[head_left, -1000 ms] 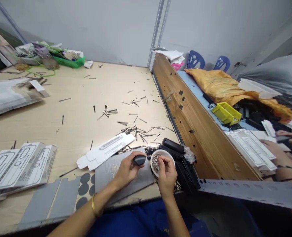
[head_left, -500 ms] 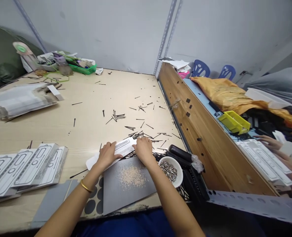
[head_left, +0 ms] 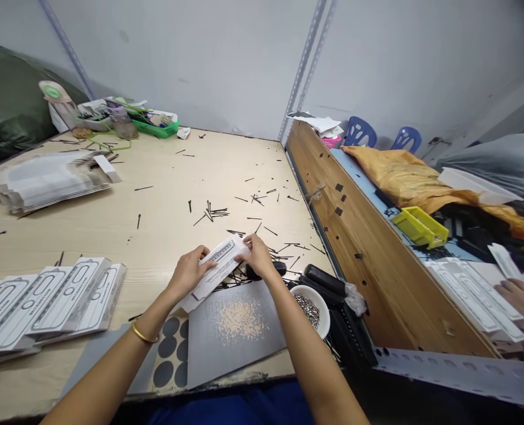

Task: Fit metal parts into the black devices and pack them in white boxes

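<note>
Both my hands hold a flat white printed cardboard sleeve just above the wooden table. My left hand grips its lower left part with fingers curled. My right hand pinches its upper right end. Under the hands lies a grey sheet with a worn pale patch. A small black part rests on the table just right of my right hand. A white bowl of small metal pieces stands to the right of the grey sheet.
Stacks of white printed sleeves lie at the left, more farther back. Thin black sticks are scattered over the table. Black parts sit by the wooden divider. Another person's hand works at the right.
One second ago my left hand held a black part and my right hand picked in the bowl. Both hands then moved to the white sleeve and have now lifted it.
</note>
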